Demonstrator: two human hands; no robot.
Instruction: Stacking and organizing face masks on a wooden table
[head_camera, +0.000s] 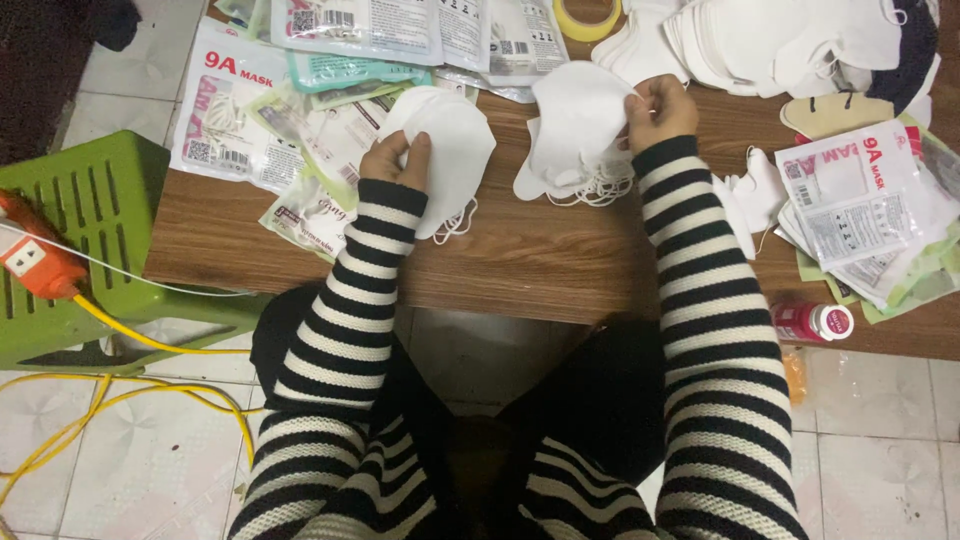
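Note:
My left hand grips a small stack of white folded face masks over the wooden table, their ear loops dangling below. My right hand pinches the upper edge of another white mask that lies on a small heap with tangled ear loops. Both arms wear black-and-white striped sleeves.
Printed plastic mask packets lie at the table's left and right. A big pile of white masks and a yellow tape roll sit at the far edge. A pink bottle lies near the front. A green stool, orange power strip and yellow cable are at left.

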